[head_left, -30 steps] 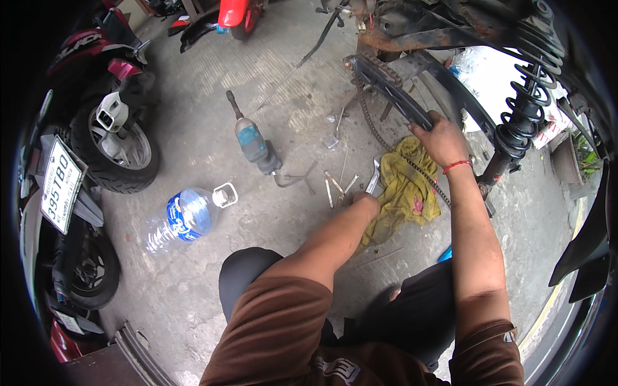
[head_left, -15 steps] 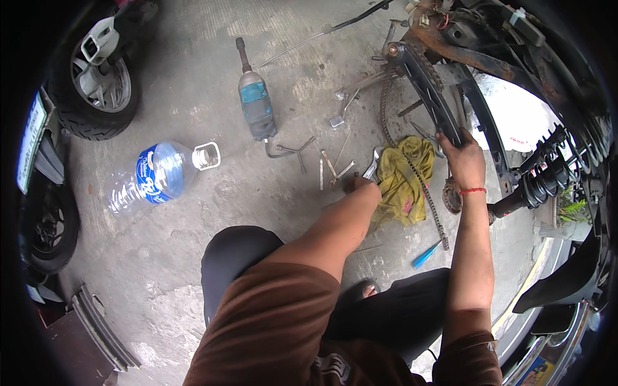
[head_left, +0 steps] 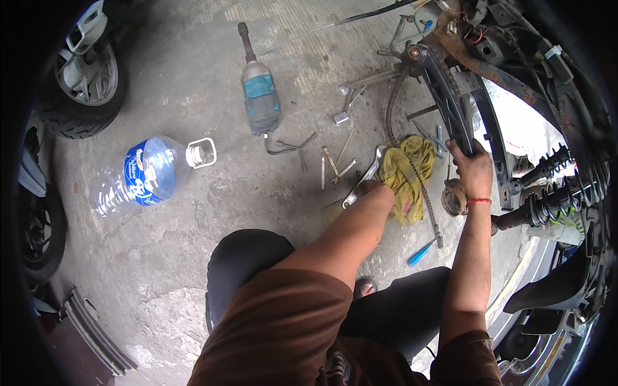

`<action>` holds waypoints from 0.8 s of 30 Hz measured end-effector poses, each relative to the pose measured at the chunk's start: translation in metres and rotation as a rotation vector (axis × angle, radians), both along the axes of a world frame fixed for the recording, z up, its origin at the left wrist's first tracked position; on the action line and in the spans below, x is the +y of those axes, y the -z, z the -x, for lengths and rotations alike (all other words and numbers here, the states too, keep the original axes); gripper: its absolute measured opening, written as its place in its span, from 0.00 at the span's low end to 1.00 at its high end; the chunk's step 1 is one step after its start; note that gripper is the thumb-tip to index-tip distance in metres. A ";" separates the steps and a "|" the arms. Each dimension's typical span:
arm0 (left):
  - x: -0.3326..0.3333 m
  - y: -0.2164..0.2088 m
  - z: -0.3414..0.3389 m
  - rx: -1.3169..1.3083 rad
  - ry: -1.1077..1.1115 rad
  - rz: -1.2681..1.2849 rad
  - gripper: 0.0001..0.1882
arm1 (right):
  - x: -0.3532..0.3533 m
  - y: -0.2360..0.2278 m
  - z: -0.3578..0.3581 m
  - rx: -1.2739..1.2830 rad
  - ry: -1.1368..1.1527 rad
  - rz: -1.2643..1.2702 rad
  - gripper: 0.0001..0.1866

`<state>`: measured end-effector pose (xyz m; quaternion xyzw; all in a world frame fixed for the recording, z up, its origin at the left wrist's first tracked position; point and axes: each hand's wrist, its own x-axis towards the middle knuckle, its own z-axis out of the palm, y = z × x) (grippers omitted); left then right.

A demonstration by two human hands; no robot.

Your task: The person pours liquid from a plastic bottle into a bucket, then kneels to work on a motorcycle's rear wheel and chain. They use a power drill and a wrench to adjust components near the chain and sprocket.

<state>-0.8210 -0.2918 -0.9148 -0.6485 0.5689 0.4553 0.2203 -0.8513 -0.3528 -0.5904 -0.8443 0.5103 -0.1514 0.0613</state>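
My right hand (head_left: 475,172) is wrapped round the near end of a black metal swingarm (head_left: 444,93), which slants away toward the rusty motorcycle frame (head_left: 476,51). My left hand (head_left: 371,186) is low over the floor, at the left edge of a yellow cloth (head_left: 407,174); the forearm mostly hides it, so its fingers do not show. Right beside it lies a silver wrench (head_left: 370,170) with a ring end. A greasy drive chain (head_left: 390,106) hangs from near the swingarm's far end and runs down across the cloth. A blue-handled screwdriver (head_left: 421,253) lies below the cloth.
An impact wrench (head_left: 261,100) in teal and black lies beyond my left arm, near a three-armed spanner (head_left: 298,149) and several small wrenches (head_left: 333,164). Left of these lies a large clear bottle (head_left: 154,170). A scooter wheel (head_left: 90,80) stands far left; shock absorbers (head_left: 541,209) are at right.
The view has shifted slightly. More of the silver wrench shows beside my left hand, reaching lower left with its ring end visible. My right hand stays on the swingarm's near end.
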 end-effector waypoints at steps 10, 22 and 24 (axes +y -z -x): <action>0.021 -0.026 -0.020 0.031 0.096 0.071 0.18 | 0.004 -0.007 -0.001 0.102 0.005 0.012 0.32; 0.010 0.041 -0.004 -0.039 0.111 0.090 0.18 | 0.007 -0.013 0.000 0.145 0.008 -0.014 0.35; 0.011 0.047 -0.004 -0.066 0.121 0.102 0.18 | 0.006 -0.012 0.000 0.139 0.000 -0.002 0.35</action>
